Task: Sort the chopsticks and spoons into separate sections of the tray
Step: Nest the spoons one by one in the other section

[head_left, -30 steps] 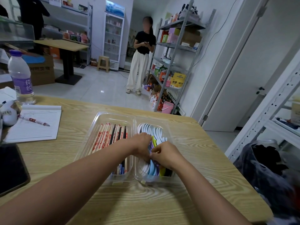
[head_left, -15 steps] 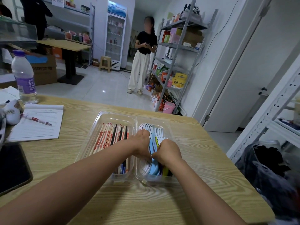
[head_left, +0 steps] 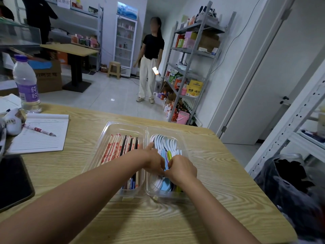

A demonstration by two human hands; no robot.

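Person, head-cam view: two forearms visible, both bare to frame edge, no sleeves seen. Left hand (head_left: 153,160): no ring, watch or glove. Right hand (head_left: 182,169): same, no jewellery, no wrist strap. Nails too small to tell.

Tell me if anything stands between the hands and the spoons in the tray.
Nothing visible does. The left hand and right hand are already in the tray's right section, down among the spoons. The chopsticks lie apart in the left section, behind the divider.
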